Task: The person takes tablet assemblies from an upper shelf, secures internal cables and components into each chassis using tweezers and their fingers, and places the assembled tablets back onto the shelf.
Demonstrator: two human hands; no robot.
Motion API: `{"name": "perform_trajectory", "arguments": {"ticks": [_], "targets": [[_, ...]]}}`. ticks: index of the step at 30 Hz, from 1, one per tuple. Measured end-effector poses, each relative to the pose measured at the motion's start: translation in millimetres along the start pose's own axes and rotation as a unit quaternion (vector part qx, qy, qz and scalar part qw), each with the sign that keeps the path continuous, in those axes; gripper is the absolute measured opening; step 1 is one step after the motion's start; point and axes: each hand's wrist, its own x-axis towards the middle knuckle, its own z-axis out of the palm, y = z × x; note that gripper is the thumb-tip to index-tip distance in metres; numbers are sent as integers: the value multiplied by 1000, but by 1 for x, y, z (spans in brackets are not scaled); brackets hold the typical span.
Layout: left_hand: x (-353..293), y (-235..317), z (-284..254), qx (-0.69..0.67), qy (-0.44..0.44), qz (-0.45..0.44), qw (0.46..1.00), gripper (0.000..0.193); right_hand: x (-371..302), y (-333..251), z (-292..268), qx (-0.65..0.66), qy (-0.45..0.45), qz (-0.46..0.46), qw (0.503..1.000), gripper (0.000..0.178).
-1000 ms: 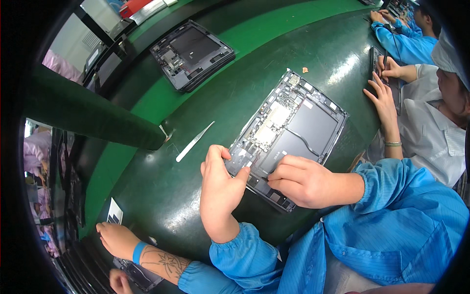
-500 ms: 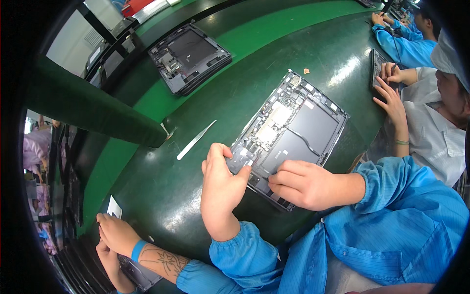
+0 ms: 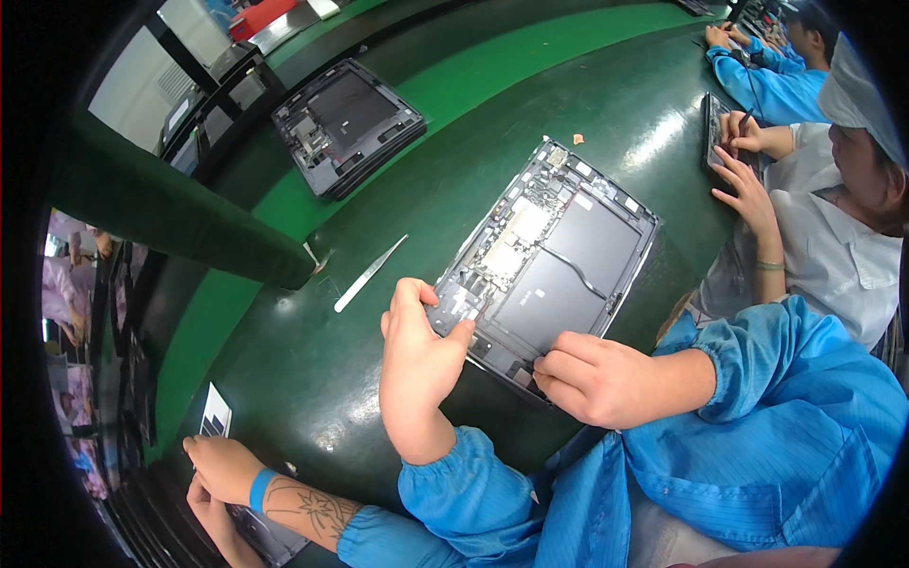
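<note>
The person wears a bright blue work jacket (image 3: 824, 454) whose cloth is crossed by fine, darker parallel stripes. It has 2 long, loose sleeves: the left sleeve (image 3: 464, 502) falls in soft folds, and the right sleeve (image 3: 776, 364) is fuller and heavily creased. The left cuff (image 3: 447, 464) and right cuff (image 3: 724, 383) are both puckered and gathered around the wrists. The left hand (image 3: 421, 350) and right hand (image 3: 606, 379) are bare. On the jacket's front, stitched lines outline 1 panel (image 3: 734, 506) with a squared corner. Pale greyish cloth (image 3: 658, 540) shows near the lower edge.
</note>
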Motion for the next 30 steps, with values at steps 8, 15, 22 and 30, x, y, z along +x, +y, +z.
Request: {"name": "perform_trajectory", "arguments": {"ticks": [8,15,22,30], "targets": [[-4,5,-1,-10,1,2,1000,45,-8,-11,-4,-26,-11,-7,1000,20],[-7,12,-8,10,2,-15,1000,45,9,5,-25,57,-74,-9,996,21],[6,14,-2,-3,-2,11,1000,45,28,49,-18,232,12,94,968,17],[21,21,-5,-62,-42,-50,996,43,49,72,7,268,85,122,952,11]]}}
